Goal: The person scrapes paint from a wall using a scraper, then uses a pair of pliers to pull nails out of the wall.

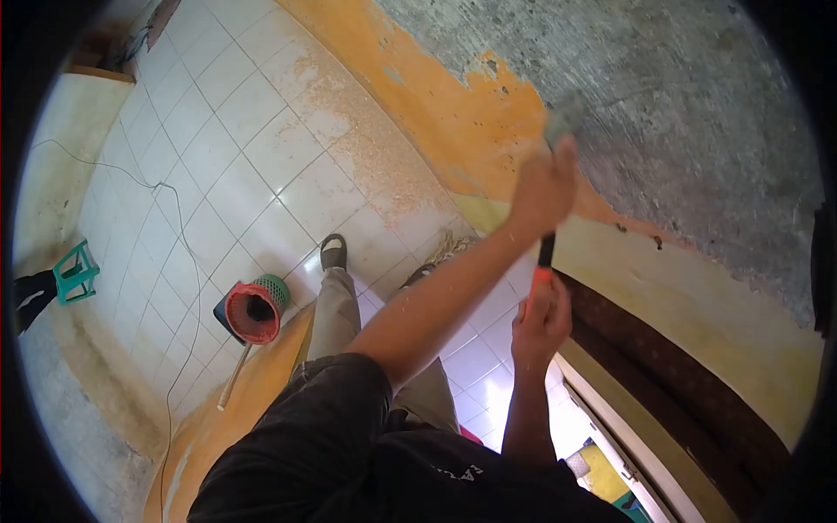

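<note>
Against the wall, both my hands hold what appears to be one tool with a red and black handle. My left hand is closed near its far end, thumb up, the fingers partly blurred. Beyond it a grey head is smeared by motion, close to the border between orange paint and bare grey plaster. Lower down, my right hand wraps round the red part of the handle. The black part runs up behind my left hand, so their join is hidden.
Paint chips and dust lie on the tiled floor along the wall. A red and green basket stands left of my feet, near a pale stick. Further left are a green stool and a thin cable. Dark brown wood borders the right.
</note>
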The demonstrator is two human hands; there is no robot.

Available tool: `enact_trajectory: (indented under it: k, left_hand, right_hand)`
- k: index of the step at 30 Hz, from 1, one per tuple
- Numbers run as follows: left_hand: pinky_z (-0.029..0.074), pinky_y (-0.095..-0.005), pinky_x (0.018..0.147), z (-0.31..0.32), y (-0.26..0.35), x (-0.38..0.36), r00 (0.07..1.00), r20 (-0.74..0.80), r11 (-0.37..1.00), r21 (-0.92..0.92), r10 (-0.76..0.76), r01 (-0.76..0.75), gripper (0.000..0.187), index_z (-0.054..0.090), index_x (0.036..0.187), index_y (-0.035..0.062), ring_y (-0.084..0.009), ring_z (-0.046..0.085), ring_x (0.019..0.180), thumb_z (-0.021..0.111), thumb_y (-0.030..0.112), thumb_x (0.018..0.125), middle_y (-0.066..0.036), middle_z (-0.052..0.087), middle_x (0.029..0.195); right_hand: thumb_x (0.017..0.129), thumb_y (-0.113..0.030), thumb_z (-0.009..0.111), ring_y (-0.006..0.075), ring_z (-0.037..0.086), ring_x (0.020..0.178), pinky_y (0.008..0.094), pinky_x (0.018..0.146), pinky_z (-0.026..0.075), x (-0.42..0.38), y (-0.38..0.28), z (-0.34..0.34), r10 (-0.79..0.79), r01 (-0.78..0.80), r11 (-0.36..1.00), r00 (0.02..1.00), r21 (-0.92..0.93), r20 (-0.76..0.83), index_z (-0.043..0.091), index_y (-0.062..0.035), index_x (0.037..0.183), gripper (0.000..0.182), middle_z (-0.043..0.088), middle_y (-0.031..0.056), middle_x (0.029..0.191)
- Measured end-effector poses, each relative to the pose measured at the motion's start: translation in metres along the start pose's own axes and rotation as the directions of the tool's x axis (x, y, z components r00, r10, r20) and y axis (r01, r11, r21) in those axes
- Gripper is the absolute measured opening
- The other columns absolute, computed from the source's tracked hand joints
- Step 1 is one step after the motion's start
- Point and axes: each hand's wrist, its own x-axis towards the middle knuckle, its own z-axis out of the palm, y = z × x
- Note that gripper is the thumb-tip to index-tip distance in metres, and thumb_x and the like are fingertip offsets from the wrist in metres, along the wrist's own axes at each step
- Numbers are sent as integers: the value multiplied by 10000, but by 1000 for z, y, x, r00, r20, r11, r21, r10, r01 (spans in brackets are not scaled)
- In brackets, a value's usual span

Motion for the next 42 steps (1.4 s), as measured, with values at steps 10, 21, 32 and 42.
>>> enact_trajectory:
  k: [10,21,32,42]
  left_hand:
    - [444,-496,699,-23,21,12,990,6,989,-52,-139,139,546,578,837,-95,-509,580,828,415,406,983,-346,570,771]
    - [471,-432,730,-39,20,30,997,-13,997,3,-74,74,506,622,866,-32,-409,633,789,401,408,981,-266,608,756]
    - [451,-504,664,-59,23,46,989,-11,989,25,-148,148,578,537,805,-91,-493,598,782,408,445,976,-327,571,730]
    - [459,-418,630,-41,24,24,1000,20,982,-189,18,-14,541,599,864,-18,-321,604,654,377,461,984,-174,565,633]
  right_hand:
    - [987,-240,516,17,396,486,196,435,301,12,8,14,-21,21,1000,1000,-2,11,499,6,1217,337,482,-15,608]
    - [981,-227,534,17,386,489,196,424,281,18,-5,41,-8,8,999,1000,47,2,532,-2,1183,302,467,-24,603]
    - [977,-252,545,21,414,507,180,420,323,24,-15,69,-32,22,990,997,136,71,518,-11,1157,302,478,-21,642]
    - [978,-230,541,25,406,498,197,402,304,12,-2,41,-33,29,997,999,74,42,496,0,1204,326,478,-15,630]
